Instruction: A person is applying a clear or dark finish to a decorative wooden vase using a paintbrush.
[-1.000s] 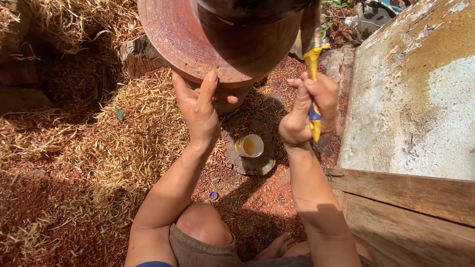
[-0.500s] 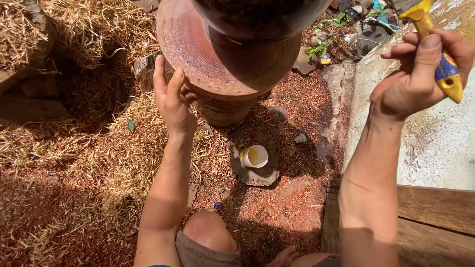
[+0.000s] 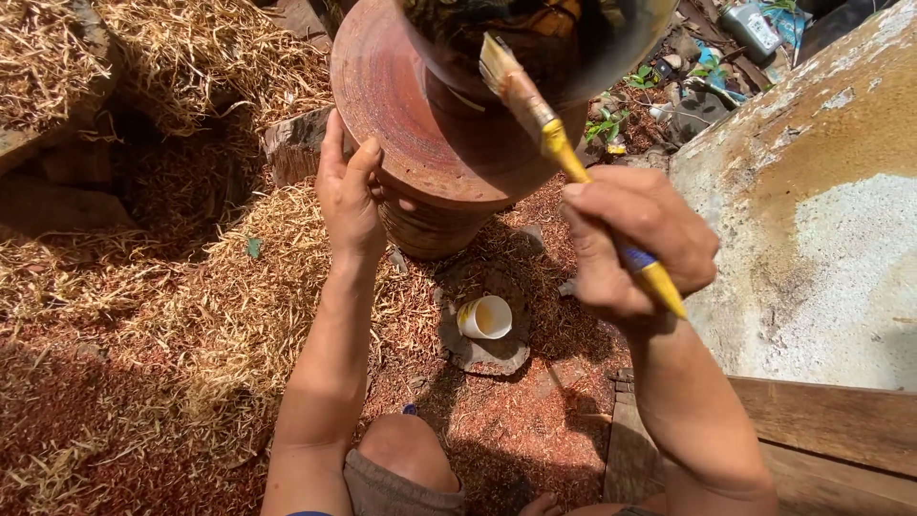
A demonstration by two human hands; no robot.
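A round reddish-brown turntable [image 3: 401,115] on a stacked base carries a dark painted pot [image 3: 535,38] at the top of the view. My left hand [image 3: 349,196] rests flat against the turntable's left rim. My right hand [image 3: 635,244] grips a yellow-handled paintbrush [image 3: 564,158], whose pale bristles touch the dark pot's lower side. A small white cup [image 3: 485,317] with yellow liquid sits on a flat stone [image 3: 482,354] on the ground between my arms.
Straw covers the ground at left [image 3: 172,287], reddish chips lie in front of my knee [image 3: 406,459]. A weathered grey slab [image 3: 821,220] and wooden planks [image 3: 831,430] stand at right. Litter and small green plants [image 3: 611,124] lie behind the turntable.
My right hand has swung the brush from high at the right down and left until the bristles meet the pot. My left hand stays on the turntable's rim.
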